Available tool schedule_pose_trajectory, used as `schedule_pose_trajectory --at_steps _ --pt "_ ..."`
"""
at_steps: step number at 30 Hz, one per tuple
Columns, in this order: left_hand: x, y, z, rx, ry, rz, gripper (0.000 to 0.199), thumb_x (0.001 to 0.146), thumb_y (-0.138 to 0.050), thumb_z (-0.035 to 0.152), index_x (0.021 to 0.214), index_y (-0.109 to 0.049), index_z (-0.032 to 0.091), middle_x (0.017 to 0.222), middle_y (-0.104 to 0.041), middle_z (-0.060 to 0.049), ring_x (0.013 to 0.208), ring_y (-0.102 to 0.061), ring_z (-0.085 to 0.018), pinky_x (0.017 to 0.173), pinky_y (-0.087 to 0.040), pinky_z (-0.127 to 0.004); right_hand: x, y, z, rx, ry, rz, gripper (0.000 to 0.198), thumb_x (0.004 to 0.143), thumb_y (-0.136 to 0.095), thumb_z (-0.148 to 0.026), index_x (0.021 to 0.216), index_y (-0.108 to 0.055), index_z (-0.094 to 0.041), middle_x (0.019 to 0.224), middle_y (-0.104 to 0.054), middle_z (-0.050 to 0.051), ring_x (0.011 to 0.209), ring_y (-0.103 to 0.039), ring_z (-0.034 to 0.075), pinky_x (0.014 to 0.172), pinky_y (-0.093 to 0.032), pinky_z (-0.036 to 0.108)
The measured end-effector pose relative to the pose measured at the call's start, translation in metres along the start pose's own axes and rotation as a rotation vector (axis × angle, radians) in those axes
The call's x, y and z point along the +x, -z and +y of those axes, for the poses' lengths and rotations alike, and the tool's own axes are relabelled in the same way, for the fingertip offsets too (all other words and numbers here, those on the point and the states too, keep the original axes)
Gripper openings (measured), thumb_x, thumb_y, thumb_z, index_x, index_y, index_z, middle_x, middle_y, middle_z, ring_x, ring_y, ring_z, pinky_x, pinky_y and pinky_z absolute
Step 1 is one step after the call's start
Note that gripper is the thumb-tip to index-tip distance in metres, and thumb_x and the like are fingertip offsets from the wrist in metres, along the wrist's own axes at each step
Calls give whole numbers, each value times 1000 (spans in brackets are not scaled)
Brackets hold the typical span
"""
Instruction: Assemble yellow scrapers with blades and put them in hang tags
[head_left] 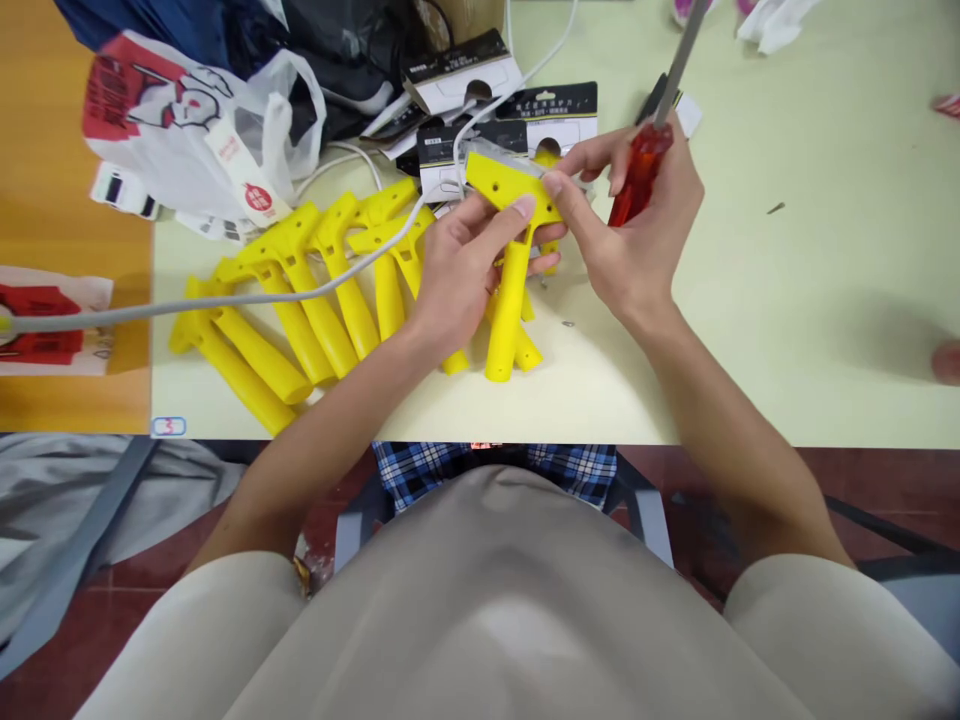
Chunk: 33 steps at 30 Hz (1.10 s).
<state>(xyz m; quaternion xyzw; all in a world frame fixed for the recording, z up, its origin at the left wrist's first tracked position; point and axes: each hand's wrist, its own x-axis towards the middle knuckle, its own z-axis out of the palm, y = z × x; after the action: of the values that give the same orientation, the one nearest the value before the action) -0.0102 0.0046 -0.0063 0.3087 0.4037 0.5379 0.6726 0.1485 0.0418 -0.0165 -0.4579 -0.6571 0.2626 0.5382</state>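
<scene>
My left hand (469,265) grips a yellow scraper (510,300) near the top of its handle, thumb on the triangular head. The handle points down toward me, and a clear or metallic strip (502,155) runs along the head's far edge. My right hand (637,220) holds a red-handled screwdriver (641,172) in the palm, its shaft pointing up and away. Its thumb and a finger also pinch the right corner of the scraper head. Several more yellow scraper handles (319,295) lie in a row to the left, and others are partly hidden beneath my left hand.
Black-and-white packaging cards (559,105) lie beyond my hands. A white cable (300,296) crosses above the yellow handles. A plastic bag (161,100) stands at the back left. Small screws (776,208) lie on the pale table (825,330), whose front edge is close to my body.
</scene>
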Motion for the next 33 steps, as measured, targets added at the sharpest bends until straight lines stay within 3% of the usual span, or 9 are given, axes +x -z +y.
schedule_pose_trajectory --at_steps 3,9,13,18,25,29,33 --pt "-2 -2 1 -4 1 27 13 110 -72 19 102 -81 23 108 -80 -2 125 -82 -26 109 -69 -36 -4 4 4 0 35 2 64 100 -72 -59 90 -30 -12 105 -71 2 96 -63 8 91 -51 31" --pt "0 5 -5 -15 -87 -97 10 109 -73 21 105 -81 23 110 -80 -1 118 -83 -27 100 -73 -36 -4 9 4 -28 27 -19 68 100 -71 -63 89 -27 -12 105 -71 2 98 -64 9 97 -53 33" --pt "-2 4 -4 21 -87 -93 5 106 -79 26 102 -83 28 125 -84 0 135 -77 -32 105 -73 -43 -6 13 -7 -32 38 -74 61 103 -67 -54 88 -24 -13 107 -70 2 101 -68 11 101 -56 35" --pt "-4 1 0 73 -62 -66 11 99 -89 38 96 -82 30 127 -84 2 146 -70 -40 117 -68 -58 -7 15 -18 -61 -10 -115 56 104 -66 -44 88 -22 -13 109 -70 2 103 -67 9 104 -56 30" --pt "0 3 -7 97 -95 -79 5 103 -81 39 101 -83 35 121 -84 3 132 -79 -33 103 -74 -45 -3 15 -16 -82 -47 -123 56 103 -66 -47 91 -23 -14 114 -69 6 107 -64 13 107 -53 34" --pt "-1 2 -8 89 -102 -85 5 102 -81 40 98 -82 39 117 -83 5 128 -80 -32 102 -75 -44 -3 15 -16 -158 -62 -137 54 105 -63 -49 92 -24 -14 118 -69 6 108 -63 11 107 -56 32" --pt "-1 2 -6 93 -100 -91 5 103 -80 36 99 -82 37 118 -83 5 130 -79 -32 102 -75 -46 -5 12 -14 -21 -58 -111 51 102 -67 -43 93 -27 -14 117 -67 6 105 -62 9 101 -55 32"
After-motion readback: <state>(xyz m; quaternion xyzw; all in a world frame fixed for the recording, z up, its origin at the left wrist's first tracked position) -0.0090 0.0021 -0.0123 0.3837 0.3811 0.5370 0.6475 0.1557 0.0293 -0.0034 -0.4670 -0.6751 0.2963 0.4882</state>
